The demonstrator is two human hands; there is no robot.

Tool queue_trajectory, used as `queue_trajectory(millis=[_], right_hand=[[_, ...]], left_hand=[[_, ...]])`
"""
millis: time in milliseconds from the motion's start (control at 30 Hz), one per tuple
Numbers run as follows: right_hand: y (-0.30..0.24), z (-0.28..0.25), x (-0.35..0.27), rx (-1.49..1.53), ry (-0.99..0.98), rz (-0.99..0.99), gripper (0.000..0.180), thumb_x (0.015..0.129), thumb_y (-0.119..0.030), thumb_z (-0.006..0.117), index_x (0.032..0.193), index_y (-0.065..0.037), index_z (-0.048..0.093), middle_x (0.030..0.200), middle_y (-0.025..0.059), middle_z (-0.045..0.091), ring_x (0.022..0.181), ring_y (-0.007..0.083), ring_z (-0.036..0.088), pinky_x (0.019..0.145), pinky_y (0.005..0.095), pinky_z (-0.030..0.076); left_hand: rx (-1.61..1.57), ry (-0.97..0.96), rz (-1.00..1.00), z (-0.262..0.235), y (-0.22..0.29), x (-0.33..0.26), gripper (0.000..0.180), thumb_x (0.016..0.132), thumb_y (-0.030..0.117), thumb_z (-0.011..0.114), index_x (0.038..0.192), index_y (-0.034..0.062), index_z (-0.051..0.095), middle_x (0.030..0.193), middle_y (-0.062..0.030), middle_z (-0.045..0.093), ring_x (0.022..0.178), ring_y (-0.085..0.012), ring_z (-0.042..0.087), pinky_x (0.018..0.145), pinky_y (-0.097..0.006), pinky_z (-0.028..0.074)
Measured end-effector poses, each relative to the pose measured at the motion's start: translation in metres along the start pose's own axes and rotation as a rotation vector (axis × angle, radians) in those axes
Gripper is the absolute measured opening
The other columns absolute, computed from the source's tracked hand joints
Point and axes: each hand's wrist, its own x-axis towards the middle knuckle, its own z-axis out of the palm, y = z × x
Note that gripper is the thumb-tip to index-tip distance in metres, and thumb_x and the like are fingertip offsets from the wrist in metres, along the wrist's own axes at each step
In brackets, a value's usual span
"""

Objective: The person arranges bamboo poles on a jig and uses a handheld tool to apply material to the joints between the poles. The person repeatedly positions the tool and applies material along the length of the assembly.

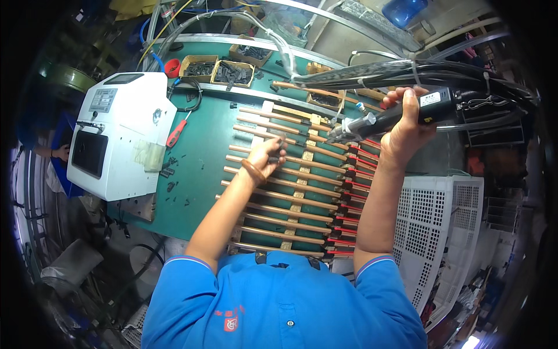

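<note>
My right hand [410, 125] is closed around a black cylindrical hand-held power tool [383, 118] with a metal nose, raised over the far right of the rods. Its nose points left, close to a rod; whether they touch, I cannot tell. Several copper-coloured rods [308, 185] lie side by side across a notched wooden rack [300, 191], with black fittings and red-and-black wires [349, 200] at their right ends. Above the left part of the rods, my left hand [266, 157] has its fingers curled around small dark pieces, whose exact shape is partly hidden.
A white benchtop machine [125, 131] stands left on the green table [200, 157], beside a red-handled screwdriver [176, 134]. Cardboard boxes [232, 74] of black parts line the back. Black cables [430, 72] hang at right above a white crate [430, 215]. Another person's hand [60, 152] shows far left.
</note>
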Motion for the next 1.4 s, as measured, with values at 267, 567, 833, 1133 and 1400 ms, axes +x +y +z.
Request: queue_trajectory(millis=[267,567,833,1133,1400], right_hand=[[-0.014,-0.006,-0.039,-0.027,0.021,-0.003,0.017,0.079,0.0,0.059,0.094,0.002,0.052,0.074,0.0092,0.06,0.061,0.0153,0.06,0.058,0.0278,0.052],[-0.021,-0.01,-0.055,-0.02,0.023,0.074,0.022,0.078,0.001,0.06,0.098,0.002,0.053,0.075,0.01,0.06,0.062,0.0162,0.061,0.059,0.0294,0.053],[-0.017,-0.011,-0.061,-0.001,0.026,0.102,0.02,0.079,0.002,0.059,0.098,0.002,0.053,0.077,0.0091,0.06,0.064,0.0163,0.06,0.061,0.0292,0.053],[-0.014,-0.008,-0.065,-0.006,0.022,0.073,0.015,0.079,0.002,0.058,0.093,0.002,0.054,0.075,0.0092,0.059,0.063,0.0151,0.06,0.06,0.0289,0.053],[-0.005,-0.002,-0.069,0.081,0.002,-0.015,0.019,0.079,0.007,0.058,0.096,0.001,0.052,0.078,0.0091,0.06,0.067,0.014,0.061,0.062,0.0272,0.054]], left_hand=[[0.706,-0.022,0.069,-0.01,-0.036,-0.023,0.036,0.094,0.012,0.049,0.127,0.0031,0.036,0.091,-0.0064,0.059,0.064,-0.0097,0.053,0.052,-0.022,0.046],[0.357,-0.018,-0.006,0.003,-0.033,-0.041,0.029,0.089,0.013,0.06,0.117,0.0064,0.057,0.084,-0.0006,0.06,0.063,-0.0057,0.051,0.051,-0.018,0.042],[0.443,0.013,0.112,0.007,-0.027,-0.053,0.033,0.089,0.012,0.06,0.12,0.0029,0.056,0.086,0.0,0.06,0.067,-0.0047,0.05,0.056,-0.019,0.041],[0.994,0.138,0.462,-0.003,-0.029,-0.037,0.019,0.079,0.009,0.071,0.096,0.003,0.066,0.087,-0.0021,0.067,0.076,-0.0081,0.06,0.063,-0.023,0.051],[1.718,0.048,0.714,-0.007,-0.027,0.0,0.016,0.073,0.01,0.07,0.089,0.0115,0.067,0.086,-0.0075,0.063,0.078,-0.0286,0.062,0.068,-0.037,0.05]])
